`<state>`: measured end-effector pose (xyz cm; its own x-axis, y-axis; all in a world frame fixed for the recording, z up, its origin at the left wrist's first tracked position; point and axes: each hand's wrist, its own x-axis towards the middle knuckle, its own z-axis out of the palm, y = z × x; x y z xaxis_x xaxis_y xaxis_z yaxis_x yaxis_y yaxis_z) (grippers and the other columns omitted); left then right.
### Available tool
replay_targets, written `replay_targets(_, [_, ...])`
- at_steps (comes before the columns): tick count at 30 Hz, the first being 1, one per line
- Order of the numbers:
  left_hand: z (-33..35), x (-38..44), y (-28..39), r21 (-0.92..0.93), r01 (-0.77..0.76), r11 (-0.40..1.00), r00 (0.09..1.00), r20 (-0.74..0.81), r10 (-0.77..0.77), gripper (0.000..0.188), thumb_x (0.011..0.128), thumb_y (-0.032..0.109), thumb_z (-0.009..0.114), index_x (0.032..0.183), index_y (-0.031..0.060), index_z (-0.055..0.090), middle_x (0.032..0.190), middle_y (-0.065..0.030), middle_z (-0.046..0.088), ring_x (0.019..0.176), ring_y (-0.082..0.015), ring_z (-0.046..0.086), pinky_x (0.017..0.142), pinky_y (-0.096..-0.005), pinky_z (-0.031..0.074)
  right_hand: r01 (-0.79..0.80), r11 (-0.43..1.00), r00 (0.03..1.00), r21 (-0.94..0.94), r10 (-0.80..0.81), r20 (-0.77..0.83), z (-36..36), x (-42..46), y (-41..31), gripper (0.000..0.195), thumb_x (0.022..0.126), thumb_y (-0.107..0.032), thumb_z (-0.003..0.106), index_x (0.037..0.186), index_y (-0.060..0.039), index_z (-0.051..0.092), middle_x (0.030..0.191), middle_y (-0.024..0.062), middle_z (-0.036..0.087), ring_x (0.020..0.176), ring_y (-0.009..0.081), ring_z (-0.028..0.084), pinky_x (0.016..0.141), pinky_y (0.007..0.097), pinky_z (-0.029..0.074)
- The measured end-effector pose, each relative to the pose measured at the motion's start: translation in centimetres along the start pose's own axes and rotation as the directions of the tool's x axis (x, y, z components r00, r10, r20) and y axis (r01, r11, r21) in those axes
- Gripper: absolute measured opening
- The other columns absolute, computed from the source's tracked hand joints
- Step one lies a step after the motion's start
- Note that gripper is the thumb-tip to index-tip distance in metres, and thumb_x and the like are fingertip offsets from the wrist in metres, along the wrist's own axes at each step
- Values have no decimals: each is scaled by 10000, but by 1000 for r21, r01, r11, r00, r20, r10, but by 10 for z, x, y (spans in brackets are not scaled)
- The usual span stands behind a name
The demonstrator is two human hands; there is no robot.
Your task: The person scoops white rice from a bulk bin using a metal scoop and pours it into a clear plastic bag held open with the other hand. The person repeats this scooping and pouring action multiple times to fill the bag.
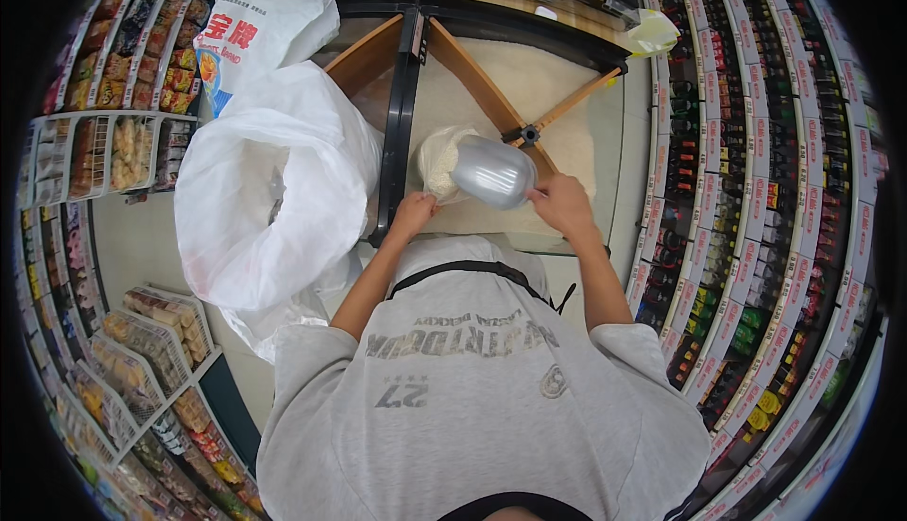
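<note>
My left hand (417, 213) pinches the rim of a clear plastic bag (434, 184) that holds pale grain, which looks like rice. A silvery metal scoop (496, 172) lies tilted with its front end at the bag's mouth, and my right hand (565, 203) grips it at the near right end. How the fingers wrap its handle is partly hidden. Both are above a black-framed bin (402, 117) in which pale grain (567, 121) is spread. Wooden dividers (489, 89) meet at a black joint just beyond the scoop.
Left of the bin stands a large white sack (333, 188), its mouth open. A printed sack (273, 32) leans behind it. Bottle shelves (751, 223) curve along the right; snack racks (134, 145) line the left. A yellowish plastic bag (653, 32) hangs at the bin's far right corner.
</note>
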<state>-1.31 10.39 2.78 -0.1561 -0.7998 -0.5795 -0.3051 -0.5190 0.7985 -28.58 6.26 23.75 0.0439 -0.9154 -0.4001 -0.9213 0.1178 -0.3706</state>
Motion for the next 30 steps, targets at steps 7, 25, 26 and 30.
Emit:
replay_targets(7, [10,-6,1,-175,142,974,988,-40,-151,335,855,284,521,653,31,604,556,-47,548,514,-153,515,505,-322,377,-150,982,959,116,115,260,-26,-58,105,289,860,-257,662,762,12,701,612,157,624,572,286,611,589,381,486])
replay_targets(25, [15,-23,43,-283,287,915,951,-35,-309,250,886,253,521,682,113,482,555,20,424,434,-79,358,412,-252,262,-438,884,852,160,352,388,234,31,232,291,895,-303,590,946,-56,734,856,147,710,745,248,686,695,366,550])
replay_targets(26, [16,-24,47,-267,298,916,948,-31,-317,243,883,248,517,683,114,482,553,20,423,432,-79,357,410,-252,259,-438,894,860,92,387,334,248,37,231,305,895,-336,588,975,-79,732,945,147,711,857,268,688,769,378,544])
replay_targets(30, [12,-27,43,-259,318,912,945,5,-328,216,871,228,504,686,117,481,549,18,421,428,-80,352,405,-255,250,-519,855,802,20,478,357,264,50,228,344,890,-375,587,1087,-121,709,1198,148,659,1132,318,619,939,421,497])
